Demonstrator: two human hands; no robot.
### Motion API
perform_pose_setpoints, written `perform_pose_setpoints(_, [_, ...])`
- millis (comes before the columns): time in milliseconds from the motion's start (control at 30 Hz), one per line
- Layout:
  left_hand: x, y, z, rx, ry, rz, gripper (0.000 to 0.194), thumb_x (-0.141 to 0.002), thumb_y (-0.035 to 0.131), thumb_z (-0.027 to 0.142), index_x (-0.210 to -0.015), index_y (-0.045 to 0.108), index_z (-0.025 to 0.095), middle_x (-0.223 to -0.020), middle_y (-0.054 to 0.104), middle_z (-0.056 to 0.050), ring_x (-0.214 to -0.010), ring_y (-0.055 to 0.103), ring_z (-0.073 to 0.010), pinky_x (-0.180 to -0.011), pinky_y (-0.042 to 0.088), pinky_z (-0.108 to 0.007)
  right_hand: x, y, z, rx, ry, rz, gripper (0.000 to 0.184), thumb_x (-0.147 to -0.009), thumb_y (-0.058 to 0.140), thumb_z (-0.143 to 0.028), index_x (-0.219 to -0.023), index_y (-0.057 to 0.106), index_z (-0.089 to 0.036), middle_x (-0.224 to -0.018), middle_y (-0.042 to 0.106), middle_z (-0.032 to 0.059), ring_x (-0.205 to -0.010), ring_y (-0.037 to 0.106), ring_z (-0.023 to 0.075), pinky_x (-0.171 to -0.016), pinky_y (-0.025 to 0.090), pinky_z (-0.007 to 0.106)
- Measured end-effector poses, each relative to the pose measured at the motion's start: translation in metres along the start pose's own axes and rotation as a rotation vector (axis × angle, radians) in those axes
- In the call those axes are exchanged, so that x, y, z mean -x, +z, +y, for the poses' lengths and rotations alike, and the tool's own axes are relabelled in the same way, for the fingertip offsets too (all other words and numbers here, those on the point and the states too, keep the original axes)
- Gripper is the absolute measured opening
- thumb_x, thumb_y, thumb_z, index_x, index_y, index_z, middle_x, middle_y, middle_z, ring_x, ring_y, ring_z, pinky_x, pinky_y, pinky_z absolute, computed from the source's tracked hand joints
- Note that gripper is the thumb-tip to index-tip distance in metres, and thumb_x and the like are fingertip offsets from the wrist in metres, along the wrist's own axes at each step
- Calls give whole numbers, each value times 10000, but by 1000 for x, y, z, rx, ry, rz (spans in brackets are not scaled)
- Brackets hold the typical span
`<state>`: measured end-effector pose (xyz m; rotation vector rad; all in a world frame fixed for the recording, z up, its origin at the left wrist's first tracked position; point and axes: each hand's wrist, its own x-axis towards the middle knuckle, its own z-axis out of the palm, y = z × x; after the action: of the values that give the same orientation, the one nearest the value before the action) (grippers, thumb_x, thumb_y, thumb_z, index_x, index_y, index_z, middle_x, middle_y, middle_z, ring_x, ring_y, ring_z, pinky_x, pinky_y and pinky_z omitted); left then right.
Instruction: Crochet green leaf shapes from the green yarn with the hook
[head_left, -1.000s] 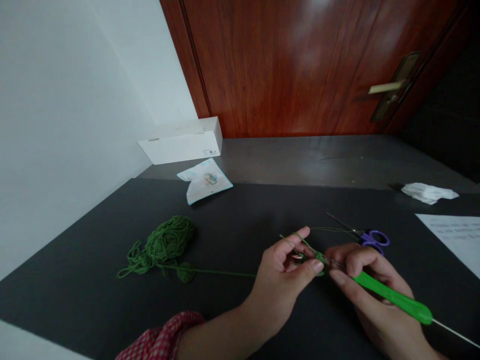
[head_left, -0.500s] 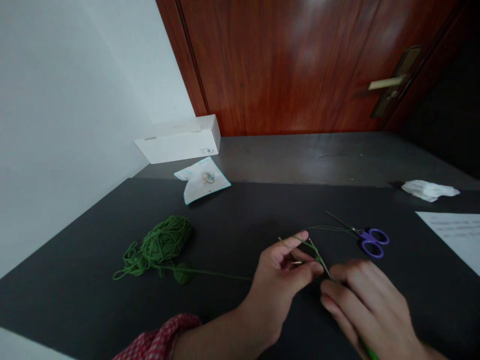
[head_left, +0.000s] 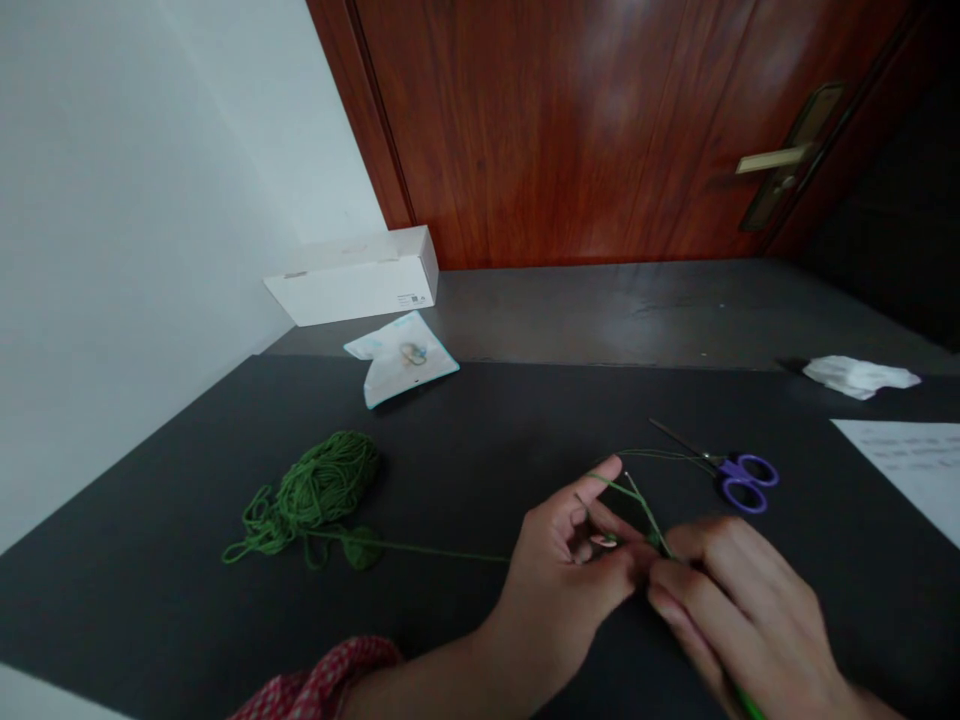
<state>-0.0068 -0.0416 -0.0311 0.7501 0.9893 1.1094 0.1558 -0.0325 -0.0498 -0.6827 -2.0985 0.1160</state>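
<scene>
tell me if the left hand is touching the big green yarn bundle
Apart: the head view shows dark tabletop between the left hand and the green yarn bundle, with a green strand running across toward the hand.

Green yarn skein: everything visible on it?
The green yarn skein lies on the dark tabletop, below the white packet in the picture. It looks soft and matte, a loosely wound oval with untidy loops spilling from its left end. A strand leaves its lower edge, runs right past a small green wad and goes out of sight behind the left hand. No hand touches the skein.
</scene>
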Motion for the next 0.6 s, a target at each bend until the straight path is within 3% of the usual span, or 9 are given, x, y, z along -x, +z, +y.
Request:
perform_pose_setpoints(100, [0,1,3,187,-147,-94,640,-605,858,124,-1212,657,138,-700,639,29,-647,554,-71,-702,425,-220,9,-4,4,-152,1,-14,114,-915,569,-266,-852,650,-217,-752,628,70,-703,574,218,-648,471,341])
perform_pose_setpoints(167, [0,0,4,244,-194,-143,666,-590,875,139,-1217,650,127,-715,649,18,-656,577,-77,-716,443,-233,15,-4,4,-409,156,-30,234,-974,462,-349,-867,643,-246,-775,614,60,-794,577,235,-712,473,363])
perform_pose_setpoints(200, [-1,-1,5,254,-204,-158,682,-587,879,137,-1226,643,127,-731,659,10,-667,591,-83,-724,452,-241,17,-3,4,-540,311,60,278,-986,426,-372,-846,636,-255,-772,596,55,-822,565,240,-724,471,370])
perform_pose_setpoints(267, [-2,-4,4,263,-203,-175,691,-600,871,128,-1247,628,130,-775,683,-13,-706,619,-100,-754,468,-260,16,2,1,-813,506,236,321,-987,398,-400,-831,643,-262,-723,547,36,-761,530,219,-683,485,356])
perform_pose_setpoints(333, [-2,-6,3,271,-188,-182,689,-624,855,119,-1268,612,128,-844,702,-43,-776,644,-125,-806,478,-285,10,6,-1,-1021,676,317,346,-976,408,-407,-796,658,-249,-681,525,28,-684,511,196,-622,502,333])
perform_pose_setpoints(467, [-3,-8,0,245,-170,-180,672,-651,833,126,-1282,603,141,-898,700,-60,-808,650,-152,-805,495,-317,-5,10,1,-1255,939,301,388,-948,453,-428,-682,653,-229,-588,496,19,-568,527,174,-523,497,313])
perform_pose_setpoints(600, [-4,-7,2,192,-185,-172,663,-640,833,117,-1266,617,147,-840,679,-32,-759,645,-145,-766,501,-308,-10,8,7,-1424,1071,284,353,-887,557,-418,-601,624,-223,-525,444,-2,-483,487,147,-531,496,327])
